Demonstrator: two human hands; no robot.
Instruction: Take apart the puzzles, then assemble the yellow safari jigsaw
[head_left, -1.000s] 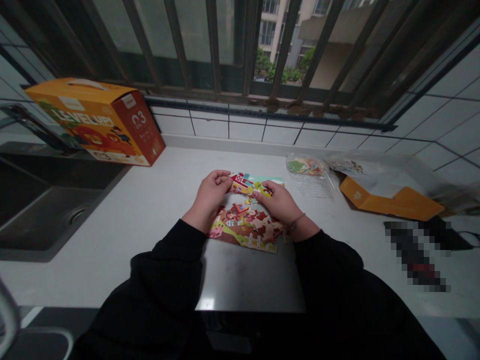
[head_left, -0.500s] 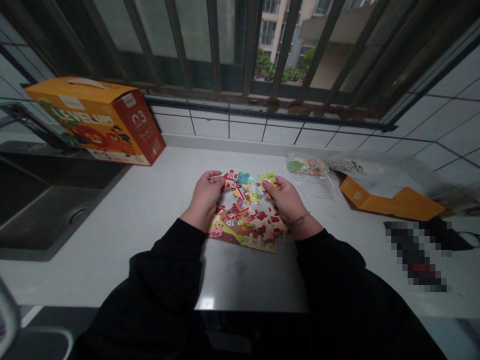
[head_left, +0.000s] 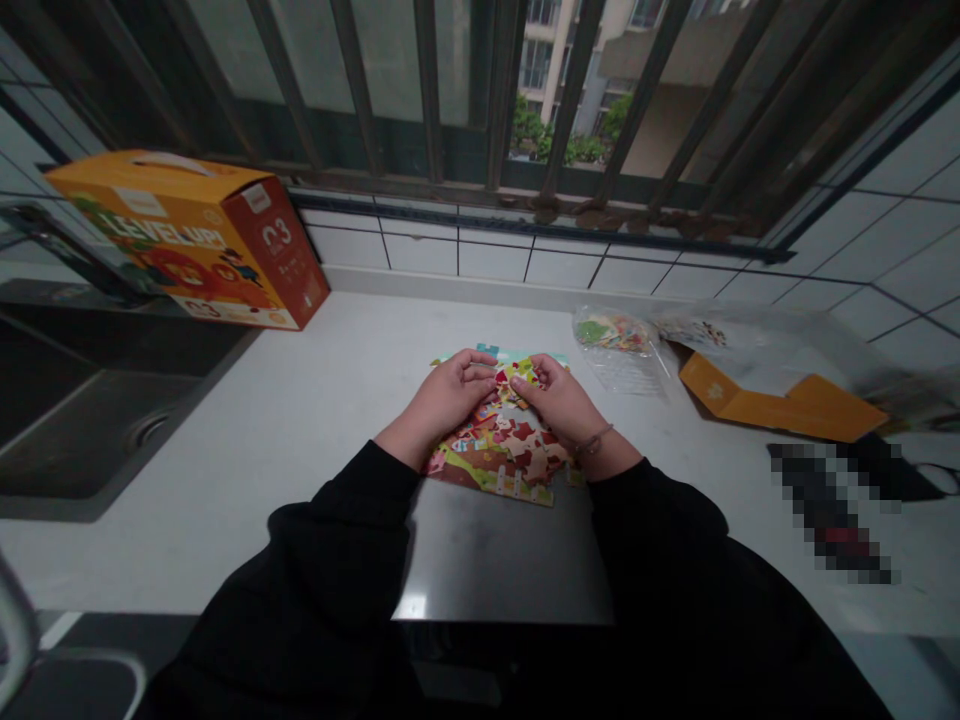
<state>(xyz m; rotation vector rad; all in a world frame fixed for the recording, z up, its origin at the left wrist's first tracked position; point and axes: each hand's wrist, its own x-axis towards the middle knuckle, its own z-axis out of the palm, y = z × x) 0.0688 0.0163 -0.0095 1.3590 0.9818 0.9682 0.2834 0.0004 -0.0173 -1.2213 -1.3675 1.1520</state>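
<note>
Left hand: the person's left hand (head_left: 450,395) curls in at the pieces; from here I can't tell whether it grips one or merely steadies them.
Right hand: the right hand (head_left: 566,400) pinches bright puzzle pieces (head_left: 525,372), thumb on top, which seems to keep them from slipping.
Puzzle: the partly joined farm picture (head_left: 472,475) lies on the counter (head_left: 315,430) beneath and between both hands, within easy reach of each.
Bag: a clear bag of pieces (head_left: 615,335) sits beyond the right hand, its wrapping presumably keeping them together.
Boxes: the carton (head_left: 277,255) stands back left by the sink (head_left: 97,420); an orange sleeve (head_left: 787,405) lies right, both well aside.
</note>
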